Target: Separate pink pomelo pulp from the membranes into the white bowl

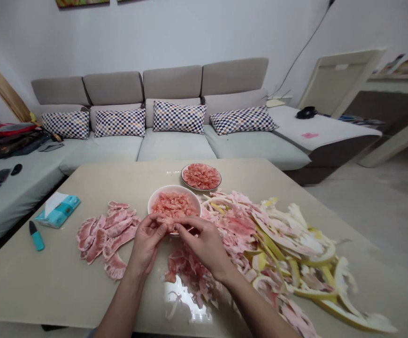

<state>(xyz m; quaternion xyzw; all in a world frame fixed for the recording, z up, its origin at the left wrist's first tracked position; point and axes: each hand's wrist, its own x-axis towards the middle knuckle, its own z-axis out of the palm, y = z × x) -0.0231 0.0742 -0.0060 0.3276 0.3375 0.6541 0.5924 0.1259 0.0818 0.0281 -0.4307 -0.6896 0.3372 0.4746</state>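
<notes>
My left hand (146, 246) and my right hand (204, 244) meet over the near rim of a white bowl (153, 199) heaped with pink pomelo flesh. Both hands pinch one pomelo segment (166, 222) between their fingertips, thumbs and fingers pressed on it. Just beyond, a second bowl (218, 181) holds more peeled flesh. Unpeeled pink segments (107, 232) lie in a group left of my left hand. Torn pink membrane scraps (186, 272) lie on the table under my right wrist.
A large heap of yellow and white pomelo rind (295, 244) covers the right side of the beige table (49, 281). A teal tissue pack (57, 210) and a teal-handled knife (36, 235) lie at the left. A grey sofa (175, 145) with checked cushions stands behind.
</notes>
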